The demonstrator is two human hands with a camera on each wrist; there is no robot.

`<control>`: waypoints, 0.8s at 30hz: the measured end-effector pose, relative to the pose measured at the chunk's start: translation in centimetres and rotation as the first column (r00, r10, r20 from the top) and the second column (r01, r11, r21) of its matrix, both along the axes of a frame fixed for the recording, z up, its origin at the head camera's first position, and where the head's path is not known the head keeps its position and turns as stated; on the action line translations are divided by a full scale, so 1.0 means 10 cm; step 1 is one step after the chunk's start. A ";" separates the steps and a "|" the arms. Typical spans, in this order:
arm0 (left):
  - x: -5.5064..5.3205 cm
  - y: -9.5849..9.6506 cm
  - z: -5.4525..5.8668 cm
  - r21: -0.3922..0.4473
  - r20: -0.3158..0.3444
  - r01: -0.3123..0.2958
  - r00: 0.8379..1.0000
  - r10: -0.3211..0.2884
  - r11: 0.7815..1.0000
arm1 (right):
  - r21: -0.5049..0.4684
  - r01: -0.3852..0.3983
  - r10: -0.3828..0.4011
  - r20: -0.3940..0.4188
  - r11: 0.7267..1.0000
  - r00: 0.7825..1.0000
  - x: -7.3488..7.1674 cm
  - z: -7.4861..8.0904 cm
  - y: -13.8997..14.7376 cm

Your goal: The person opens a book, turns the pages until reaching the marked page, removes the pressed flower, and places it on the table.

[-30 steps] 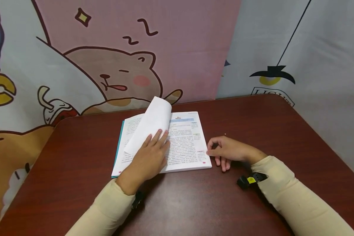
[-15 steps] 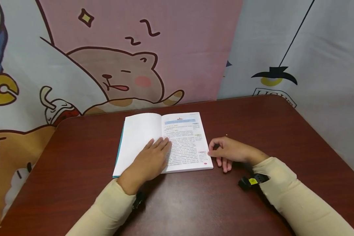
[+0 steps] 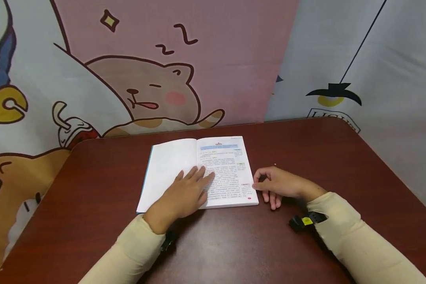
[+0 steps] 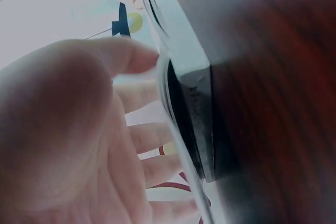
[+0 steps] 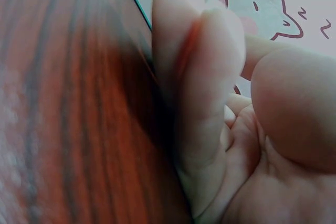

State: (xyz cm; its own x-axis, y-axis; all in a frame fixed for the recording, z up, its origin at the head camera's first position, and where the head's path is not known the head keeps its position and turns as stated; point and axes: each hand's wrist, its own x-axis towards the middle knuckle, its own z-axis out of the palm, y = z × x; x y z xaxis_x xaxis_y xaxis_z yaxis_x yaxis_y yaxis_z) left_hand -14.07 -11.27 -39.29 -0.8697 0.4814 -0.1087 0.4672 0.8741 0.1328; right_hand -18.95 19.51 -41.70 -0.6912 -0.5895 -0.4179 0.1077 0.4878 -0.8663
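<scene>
Left page (image 3: pixel 168 165): blank white and lying flat, no longer raised and curling over the middle of the open book (image 3: pixel 198 154) as it was a second ago; half a second ago it already lay like this.
Left hand (image 3: pixel 179 197): stays palm down across the left page and the fold, but the forefinger has moved apart from its neighbours and now reaches over the print of the right page (image 3: pixel 227 169). The grip is spread, fingers straight.
Right hand (image 3: pixel 280 183): just where it was before, thumb and forefinger bent towards each other at the outer edge of the right page. From where I stand I cannot tell whether this grip pinches any paper; the other fingers hang lower, beside the book.
Cover (image 3: pixel 147 167): blue-green, peeping out along the left side, with the pages inside it. The left wrist view shows the top sheets bowing up, a dark gap between them and the thick page block (image 4: pixel 185 45).
Tabletop (image 3: pixel 216 248): reddish brown, bearing the book between the two hands, nearer the far edge.
Sleeves (image 3: pixel 355 236): cream, with a dark wristband (image 3: pixel 307 221) and yellow tag by the right one.
Wall (image 3: pixel 245 51): printed with a sleeping bear (image 3: pixel 156 86).
</scene>
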 end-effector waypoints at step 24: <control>0.01 -0.02 0.01 0.031 0.034 0.041 0.999 -0.042 0.999 | -0.006 0.003 -0.003 -0.008 1.000 1.000 0.01 0.01 0.00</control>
